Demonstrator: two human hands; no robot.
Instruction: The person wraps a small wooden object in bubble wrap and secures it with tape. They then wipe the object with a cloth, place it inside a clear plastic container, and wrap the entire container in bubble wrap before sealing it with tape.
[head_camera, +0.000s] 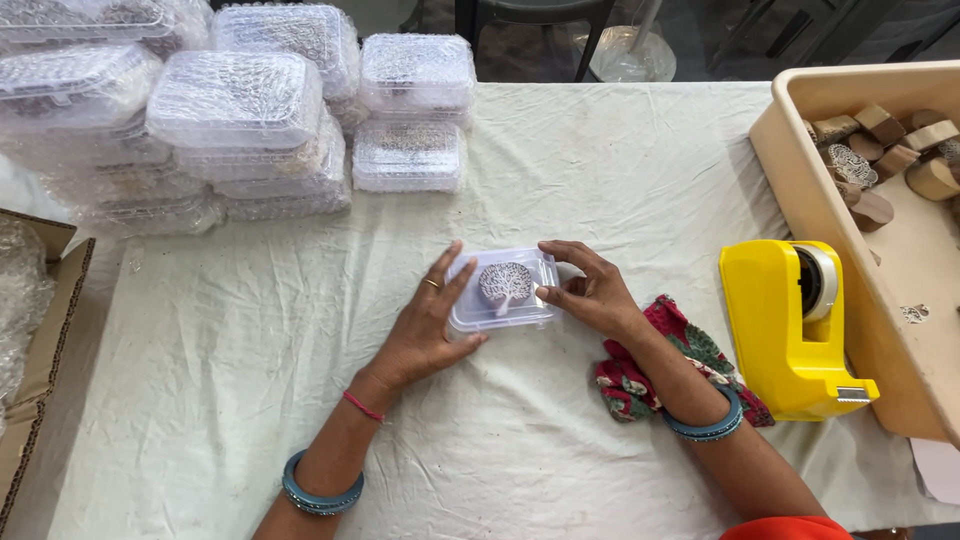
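1. Two hands frame one small clear box (503, 290) lying flat on the cloth. The left hand (425, 325) lies along its left side, fingers long and loosely spread over the near-left corner, thumb under the front edge. The right hand (592, 290) pinches its right end, fingertips curled narrow on the lid's edge.
2. Inside the box, between the two sets of fingertips, sits a carved stamp (506, 282) with a tree pattern.
3. Likely trouble: the lid may sit crooked if only the right end is pressed, and could spring open. The box could also skid, since the cloth beneath wrinkles easily.
4. Just right of the right wrist lies a red patterned rag (640, 385), touching the forearm; a sleeve or bangle could drag it.
5. Further right stands a yellow tape dispenser (790, 330), beside a beige tub (800, 190) of wooden blocks.
6. Beyond the left fingertips, well apart, is a pile of bubble-wrapped boxes (240, 110).
7. A creased pale tablecloth (560, 450) covers the table; a cardboard carton (40, 370) sits at the left edge, and dark chair legs (530, 30) stand behind.
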